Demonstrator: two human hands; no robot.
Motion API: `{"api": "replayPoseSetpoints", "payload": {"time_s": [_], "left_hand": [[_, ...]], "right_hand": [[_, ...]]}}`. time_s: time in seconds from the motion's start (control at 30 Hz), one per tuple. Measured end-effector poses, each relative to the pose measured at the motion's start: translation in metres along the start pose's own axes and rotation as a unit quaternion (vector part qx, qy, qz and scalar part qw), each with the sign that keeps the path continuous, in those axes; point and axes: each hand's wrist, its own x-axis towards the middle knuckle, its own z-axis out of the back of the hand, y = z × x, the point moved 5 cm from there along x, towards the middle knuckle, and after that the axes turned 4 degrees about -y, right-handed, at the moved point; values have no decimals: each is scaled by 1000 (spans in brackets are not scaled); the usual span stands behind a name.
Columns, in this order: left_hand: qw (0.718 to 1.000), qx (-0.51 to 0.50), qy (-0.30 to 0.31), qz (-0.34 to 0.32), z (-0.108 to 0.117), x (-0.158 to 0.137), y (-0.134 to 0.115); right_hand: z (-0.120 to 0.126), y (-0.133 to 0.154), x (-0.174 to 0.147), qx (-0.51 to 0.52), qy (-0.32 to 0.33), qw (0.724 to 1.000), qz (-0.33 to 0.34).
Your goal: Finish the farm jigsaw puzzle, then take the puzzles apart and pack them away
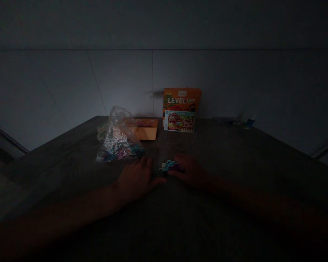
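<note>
In the dim light my left hand (136,176) rests on the table with its thumb stretched to the right, apart from the other fingers, and nothing shows in it. Its fingertips are beside a clear plastic bag (120,133) with colourful jigsaw pieces (123,152) in its lower part. My right hand (191,169) has its thumb and fingers closed around a few teal and purple jigsaw pieces (171,166) just above or on the table. Shadow hides how many pieces it holds.
An orange "LEVEL UP!" box (182,98) stands against the wall, with a farm picture card (179,121) leaning on it. Behind the bag lies an open orange box part (149,131). Small blurred items (248,123) sit at the back right of the grey table (221,149).
</note>
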Motion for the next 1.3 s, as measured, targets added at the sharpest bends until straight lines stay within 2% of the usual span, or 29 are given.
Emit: {"api": "replayPoseSetpoints", "payload": {"time_s": [0.1, 0.3, 0.43, 0.53, 0.63, 0.73, 0.8, 0.93, 1.07, 1.13, 1.3], "left_hand": [[999, 10, 31, 18, 5, -10, -4], [994, -65, 91, 4, 6, -13, -3], [987, -144, 66, 2, -3, -1, 5], [973, -232, -6, 5, -8, 6, 10], [935, -336, -109, 9, -7, 10, 15], [911, -384, -152, -5, -6, 9, 16], [906, -394, -149, -34, -4, 7, 13], [898, -415, -118, -88, 2, 4, 5], [909, -395, -66, -116, -1, 6, -3], [917, -378, -77, -97, -4, 9, 0], [929, -343, -131, 55, -12, 16, 24]], "right_hand": [[1, -2, 1, -5, -10, 1000, -15], [3, 1, 2, -10, -16, 1000, -5], [11, 3, 2, 3, -65, 998, -26], [18, 3, 0, 36, -104, 993, -39], [12, 7, 0, 73, -50, 996, 0], [3, 10, 0, 61, 36, 997, 30], [0, 10, 1, 50, 57, 997, 18], [0, 10, 2, 75, 58, 995, -10], [0, 11, 1, 61, 65, 996, -10], [0, 10, 0, 56, 59, 997, -14], [4, 4, -1, 84, -1, 996, -36]]}}
